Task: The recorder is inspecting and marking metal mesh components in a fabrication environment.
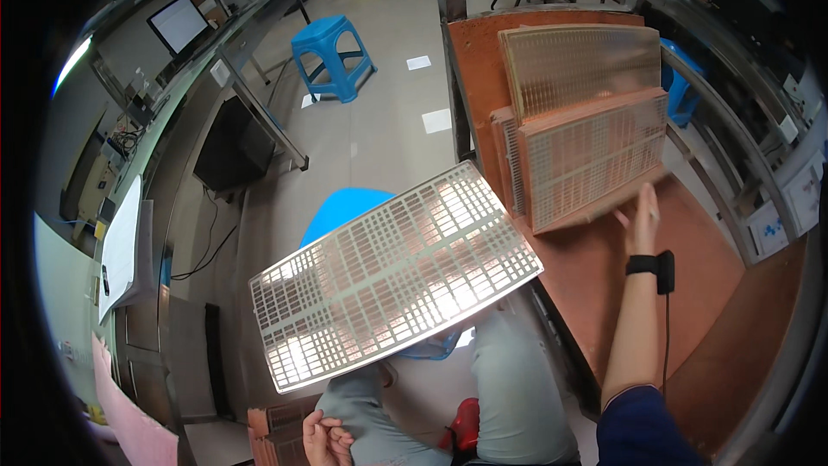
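Note:
A large copper-patterned circuit panel (397,276) lies tilted in front of me, its near edge over my knees. Its grid of small rectangles reflects the light. My left hand (326,440) is by my left thigh, below the panel and apart from it, with loosely curled fingers and nothing visible in them. On the right, my right hand (641,217) is stretched out flat beside the lower edge of a stack of similar panels (595,151). Whether it touches them I cannot tell. More panels (582,69) lean behind that stack.
The panels stand on a reddish-brown shelf (673,267) framed by metal bars. A blue stool (332,56) stands on the floor ahead; another blue seat (341,207) shows behind the panel. Left is a long bench with papers (121,246) and a monitor (179,26).

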The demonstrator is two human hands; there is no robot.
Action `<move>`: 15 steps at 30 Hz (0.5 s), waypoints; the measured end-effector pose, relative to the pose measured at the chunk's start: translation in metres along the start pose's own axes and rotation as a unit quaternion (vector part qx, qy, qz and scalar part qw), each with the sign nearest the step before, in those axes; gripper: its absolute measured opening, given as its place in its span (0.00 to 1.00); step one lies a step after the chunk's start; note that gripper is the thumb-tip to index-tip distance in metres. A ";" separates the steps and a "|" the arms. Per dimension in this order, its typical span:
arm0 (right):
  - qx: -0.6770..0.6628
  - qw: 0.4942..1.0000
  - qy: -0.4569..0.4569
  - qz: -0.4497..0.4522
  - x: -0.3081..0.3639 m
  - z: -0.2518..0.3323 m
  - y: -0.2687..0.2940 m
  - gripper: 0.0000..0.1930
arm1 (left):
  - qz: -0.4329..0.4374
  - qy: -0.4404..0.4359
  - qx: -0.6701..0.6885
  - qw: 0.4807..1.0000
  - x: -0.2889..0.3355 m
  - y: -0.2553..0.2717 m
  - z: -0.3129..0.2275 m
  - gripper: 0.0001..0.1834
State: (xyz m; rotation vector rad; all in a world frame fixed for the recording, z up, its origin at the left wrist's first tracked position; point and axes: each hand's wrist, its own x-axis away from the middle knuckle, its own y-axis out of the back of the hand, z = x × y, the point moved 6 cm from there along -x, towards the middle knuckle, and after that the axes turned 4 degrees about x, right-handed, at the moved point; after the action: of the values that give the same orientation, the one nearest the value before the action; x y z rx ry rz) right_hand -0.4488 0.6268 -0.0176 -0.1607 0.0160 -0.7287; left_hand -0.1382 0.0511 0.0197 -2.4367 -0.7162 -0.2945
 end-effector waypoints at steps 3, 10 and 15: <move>0.159 0.967 0.159 0.120 -0.019 -0.042 -0.054 0.42 | 0.011 -0.002 0.003 1.000 -0.002 -0.008 0.003 0.18; 0.453 0.861 0.215 0.085 0.021 -0.103 -0.128 0.57 | 0.000 -0.004 -0.017 1.000 -0.001 -0.006 0.001 0.19; 0.439 0.865 0.225 0.094 0.019 -0.096 -0.125 0.56 | -0.008 0.004 -0.014 1.000 0.000 -0.002 -0.003 0.18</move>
State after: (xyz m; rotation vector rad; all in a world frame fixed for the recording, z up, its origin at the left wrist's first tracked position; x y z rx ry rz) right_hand -0.5243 0.5090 -0.0923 0.8812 0.1417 -0.5041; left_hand -0.1391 0.0504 0.0231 -2.4548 -0.7328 -0.3227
